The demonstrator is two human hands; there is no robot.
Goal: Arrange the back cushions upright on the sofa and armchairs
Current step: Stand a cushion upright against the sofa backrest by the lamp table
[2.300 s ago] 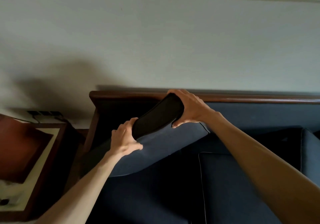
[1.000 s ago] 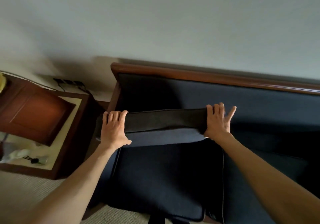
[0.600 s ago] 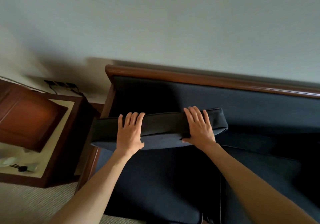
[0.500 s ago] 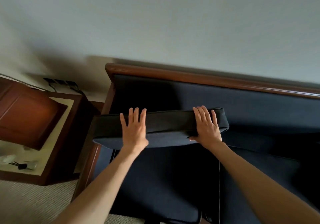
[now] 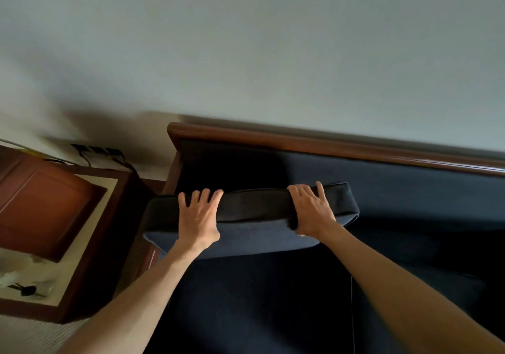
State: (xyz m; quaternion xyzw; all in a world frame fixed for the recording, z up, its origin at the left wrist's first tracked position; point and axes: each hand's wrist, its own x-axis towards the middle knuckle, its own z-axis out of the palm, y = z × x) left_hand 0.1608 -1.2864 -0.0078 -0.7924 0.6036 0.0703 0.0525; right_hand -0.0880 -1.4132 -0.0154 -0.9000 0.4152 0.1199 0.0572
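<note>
Now the back cushion [image 5: 246, 211] lies level across the sofa's [image 5: 273, 299] left end, its long top edge facing you, where a couple of seconds ago you held it slanted. Both hands have slid inward along that edge. Your left hand [image 5: 198, 217] drapes over the top with fingers spread and curled over the far side; your right hand [image 5: 311, 210] grips near the right end, thumb tucked under. The cushion leans short of the padded backrest [image 5: 396, 184] and overhangs the wooden arm slightly toward the side table [image 5: 90, 244]. I judge it is nearly seated: it needs a nudge right and back to stand upright.
</note>
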